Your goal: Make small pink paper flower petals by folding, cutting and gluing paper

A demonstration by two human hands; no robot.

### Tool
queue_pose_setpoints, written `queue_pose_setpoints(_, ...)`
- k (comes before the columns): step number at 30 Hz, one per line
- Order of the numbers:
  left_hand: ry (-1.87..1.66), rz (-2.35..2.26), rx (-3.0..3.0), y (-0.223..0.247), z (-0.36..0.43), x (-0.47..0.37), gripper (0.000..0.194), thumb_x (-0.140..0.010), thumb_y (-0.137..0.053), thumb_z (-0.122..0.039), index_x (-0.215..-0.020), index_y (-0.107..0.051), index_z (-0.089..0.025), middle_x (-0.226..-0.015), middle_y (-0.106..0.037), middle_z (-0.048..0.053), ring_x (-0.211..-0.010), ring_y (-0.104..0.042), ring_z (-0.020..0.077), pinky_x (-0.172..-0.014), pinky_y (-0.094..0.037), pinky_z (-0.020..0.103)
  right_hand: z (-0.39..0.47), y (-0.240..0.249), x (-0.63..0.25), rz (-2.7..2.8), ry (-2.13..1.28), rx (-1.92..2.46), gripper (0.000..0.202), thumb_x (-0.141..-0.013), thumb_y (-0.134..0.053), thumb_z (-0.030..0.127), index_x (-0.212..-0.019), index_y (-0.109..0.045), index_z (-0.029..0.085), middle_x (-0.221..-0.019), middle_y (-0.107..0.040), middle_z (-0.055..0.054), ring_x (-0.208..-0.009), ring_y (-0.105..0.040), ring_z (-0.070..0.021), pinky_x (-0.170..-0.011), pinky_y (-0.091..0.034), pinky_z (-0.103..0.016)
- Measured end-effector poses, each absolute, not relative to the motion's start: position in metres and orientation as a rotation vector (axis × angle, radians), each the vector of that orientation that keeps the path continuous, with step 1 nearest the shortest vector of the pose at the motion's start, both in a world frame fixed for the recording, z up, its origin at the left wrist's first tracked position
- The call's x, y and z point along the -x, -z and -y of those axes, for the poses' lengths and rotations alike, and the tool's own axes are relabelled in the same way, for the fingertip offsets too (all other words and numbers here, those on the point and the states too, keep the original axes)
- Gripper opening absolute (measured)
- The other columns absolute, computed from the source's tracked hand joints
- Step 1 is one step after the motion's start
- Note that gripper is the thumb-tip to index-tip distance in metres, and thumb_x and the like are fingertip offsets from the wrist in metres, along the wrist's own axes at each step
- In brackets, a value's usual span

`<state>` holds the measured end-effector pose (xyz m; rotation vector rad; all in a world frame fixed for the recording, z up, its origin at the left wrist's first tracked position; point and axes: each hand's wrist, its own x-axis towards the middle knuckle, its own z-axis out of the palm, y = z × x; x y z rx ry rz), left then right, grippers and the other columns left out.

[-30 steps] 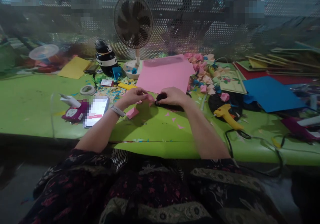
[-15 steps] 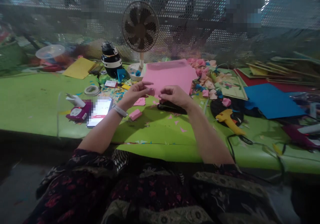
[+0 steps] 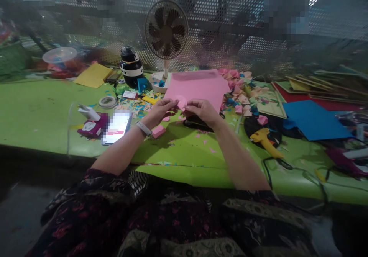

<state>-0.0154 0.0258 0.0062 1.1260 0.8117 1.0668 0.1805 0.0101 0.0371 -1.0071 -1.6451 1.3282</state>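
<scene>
Between my two hands is a small pink paper piece (image 3: 181, 103), its edges pinched at either side. My left hand (image 3: 162, 109), with a pale watch band at the wrist, grips its left edge. Its right edge is in the fingers of my right hand (image 3: 199, 110). Behind them lies a large pink sheet (image 3: 198, 84). A black object (image 3: 197, 124), perhaps scissors, is partly hidden under my right hand. A folded pink piece (image 3: 158, 131) rests near my left wrist.
A fan (image 3: 166, 31) and a black bottle (image 3: 131, 68) stand at the back. A lit phone (image 3: 118, 126) and tape roll (image 3: 107, 102) lie left. At right are a yellow glue gun (image 3: 266, 142) with its cord, blue sheet (image 3: 316, 120) and paper flowers (image 3: 238, 90).
The small pink piece now shows more clearly between my fingertips, and my left hand has turned slightly. The whole view has shifted a little.
</scene>
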Motion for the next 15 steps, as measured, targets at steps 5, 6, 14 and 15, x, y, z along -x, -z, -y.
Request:
queue_pose_setpoints(5,-1.049,-0.794,-1.146,-0.0034,-0.0253,0.0157,0.027,-0.084,-0.075,-0.038,-0.074,-0.061,-0.017,-0.075,-0.067,0.000,-0.067,-0.060,0.0069,-0.060,-0.043,0.019,-0.0082,-0.0389,-0.1803,1.658,-1.346,0.994,0.026,-0.073,-0.078,0.040,-0.084,-0.070,0.018,-0.081,-0.074,-0.003,-0.077,-0.070,-0.0154,-0.080,-0.059,-0.032)
queue_pose_setpoints(6,-1.046,-0.791,-1.152,-0.0034,-0.0251,0.0155,0.027,-0.084,-0.075,-0.038,-0.074,-0.061,-0.017,-0.075,-0.066,0.000,-0.066,-0.060,0.0068,-0.060,-0.042,0.019,-0.0081,-0.0390,-0.1802,1.653,-1.350,0.995,0.026,-0.072,-0.079,0.039,-0.084,-0.070,0.018,-0.082,-0.074,-0.003,-0.077,-0.070,-0.0151,-0.080,-0.059,-0.032)
queue_pose_setpoints(14,-1.040,-0.790,-1.161,-0.0096,-0.0209,0.0131,0.028,-0.083,-0.076,-0.036,-0.071,-0.059,-0.016,-0.070,-0.063,-0.002,-0.062,-0.057,0.0054,-0.059,-0.042,0.018,-0.0130,-0.0337,-0.1804,1.620,-1.328,0.987,0.015,-0.071,-0.074,0.026,-0.080,-0.067,0.018,-0.084,-0.073,-0.003,-0.076,-0.068,-0.0135,-0.080,-0.060,-0.030)
queue_pose_setpoints(15,-1.033,-0.791,-1.160,-0.0100,-0.0204,0.0130,0.028,-0.083,-0.076,-0.036,-0.071,-0.059,-0.016,-0.069,-0.062,-0.002,-0.061,-0.056,0.0053,-0.058,-0.041,0.018,-0.0140,-0.0324,-0.1802,1.608,-1.317,0.990,0.016,-0.070,-0.074,0.025,-0.082,-0.066,0.018,-0.085,-0.073,-0.003,-0.077,-0.068,-0.0139,-0.079,-0.060,-0.031)
